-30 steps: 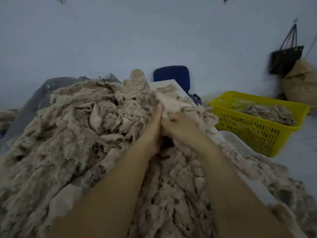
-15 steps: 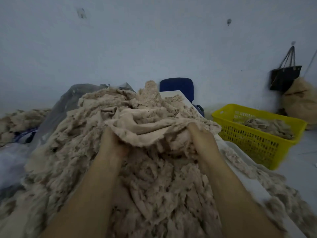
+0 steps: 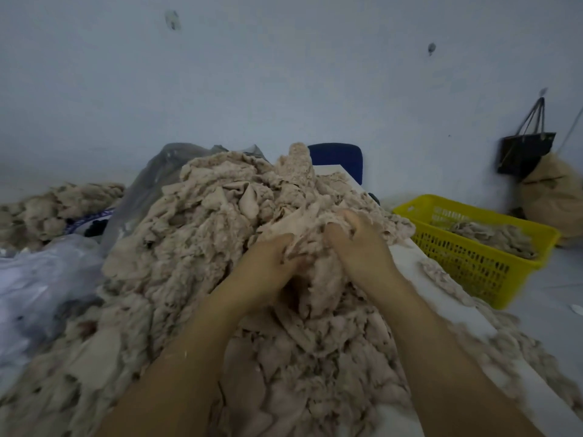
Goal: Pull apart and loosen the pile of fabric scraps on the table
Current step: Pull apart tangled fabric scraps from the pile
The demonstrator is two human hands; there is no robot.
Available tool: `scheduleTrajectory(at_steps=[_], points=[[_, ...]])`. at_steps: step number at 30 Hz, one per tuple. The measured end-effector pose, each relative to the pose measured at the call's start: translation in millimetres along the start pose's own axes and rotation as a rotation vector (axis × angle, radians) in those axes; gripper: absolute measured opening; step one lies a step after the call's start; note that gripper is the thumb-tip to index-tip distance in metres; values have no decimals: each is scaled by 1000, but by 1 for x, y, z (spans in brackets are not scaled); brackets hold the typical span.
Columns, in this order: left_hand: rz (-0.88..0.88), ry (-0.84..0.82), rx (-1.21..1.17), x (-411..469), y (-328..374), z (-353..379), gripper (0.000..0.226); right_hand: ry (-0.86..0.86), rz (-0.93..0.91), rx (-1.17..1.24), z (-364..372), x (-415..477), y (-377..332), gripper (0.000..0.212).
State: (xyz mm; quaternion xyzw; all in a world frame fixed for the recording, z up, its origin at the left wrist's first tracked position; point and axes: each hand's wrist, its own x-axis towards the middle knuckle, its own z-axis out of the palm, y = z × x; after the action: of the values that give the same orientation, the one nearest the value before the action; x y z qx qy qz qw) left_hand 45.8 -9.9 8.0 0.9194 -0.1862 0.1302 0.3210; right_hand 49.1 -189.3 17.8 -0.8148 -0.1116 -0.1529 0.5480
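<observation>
Both hands are sunk into the pile of fabric scraps (image 3: 195, 247), which heaps across the middle of the frame and covers most of the counter (image 3: 410, 260). The left hand (image 3: 268, 263) and right hand (image 3: 356, 244) sit close together near the pile's right crest, fingers (image 3: 279, 246) curled into one beige clump, each clenching a wad of it. They look placed side by side, I'd say, so the clump can be tugged opposite ways and loosened. Bare white counter shows only on the right. A yellow basket (image 3: 467, 263) there holds more scraps. A blue chair (image 3: 337, 157) peeks from behind the pile, a black bag (image 3: 525, 149) hangs on the pale wall (image 3: 284, 74), and plastic sheeting (image 3: 41, 279) lies crumpled at the left.
</observation>
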Motion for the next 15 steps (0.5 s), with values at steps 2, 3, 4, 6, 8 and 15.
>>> scheduleTrajectory(at_steps=[2, 3, 4, 6, 8, 15], points=[[-86, 101, 143, -3, -15, -15, 19, 93, 49, -59, -7, -4, 7, 13], [-130, 168, 150, -5, -19, -23, 17, 111, 81, -96, -7, -6, 11, 23], [-171, 231, 92, -7, -23, -29, 16, 108, 97, -152, -5, -8, 14, 29], [-278, 337, -132, -10, -27, -35, 17, 119, 96, -252, 0, -11, 19, 32], [-388, 373, -183, -13, -32, -35, 16, 139, 123, -273, 1, -11, 25, 34], [-403, 271, -168, -19, -32, -32, 17, 251, 256, -290, -12, -9, 48, 33]])
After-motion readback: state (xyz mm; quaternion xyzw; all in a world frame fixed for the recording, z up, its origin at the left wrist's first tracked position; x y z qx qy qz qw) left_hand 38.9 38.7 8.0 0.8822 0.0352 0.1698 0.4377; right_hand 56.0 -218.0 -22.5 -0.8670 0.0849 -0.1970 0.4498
